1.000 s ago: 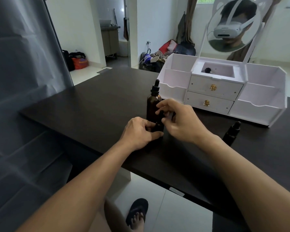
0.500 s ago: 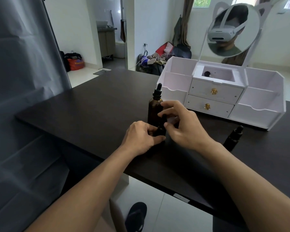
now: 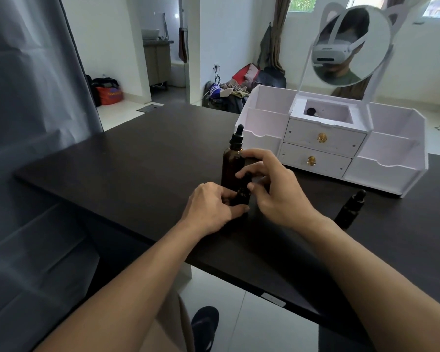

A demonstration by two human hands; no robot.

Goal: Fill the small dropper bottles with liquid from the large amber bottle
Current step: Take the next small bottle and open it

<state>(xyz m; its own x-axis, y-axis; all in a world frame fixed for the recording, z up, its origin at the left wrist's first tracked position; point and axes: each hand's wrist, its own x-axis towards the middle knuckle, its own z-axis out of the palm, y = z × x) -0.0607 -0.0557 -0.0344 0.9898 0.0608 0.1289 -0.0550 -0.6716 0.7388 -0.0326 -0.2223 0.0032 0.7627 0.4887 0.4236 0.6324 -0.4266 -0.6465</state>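
A large amber bottle [image 3: 232,162] with a black dropper cap stands upright on the dark table [image 3: 127,163]. Just in front of it stands a small dark dropper bottle [image 3: 242,195]. My left hand [image 3: 211,207] grips the small bottle's body from the left. My right hand [image 3: 277,191] pinches the small bottle's dropper cap from the right, thumb and fingers curled around it. A second small dropper bottle [image 3: 351,208], capped, stands alone to the right.
A white desktop organiser [image 3: 381,153] with two drawers, open side bins and a round mirror [image 3: 351,47] stands behind the bottles. The table's near edge runs diagonally below my forearms. A grey curtain [image 3: 23,123] hangs at the left.
My hands have stayed on the small bottle; the right hand's fingers have shifted around its cap. The view has tilted slightly.
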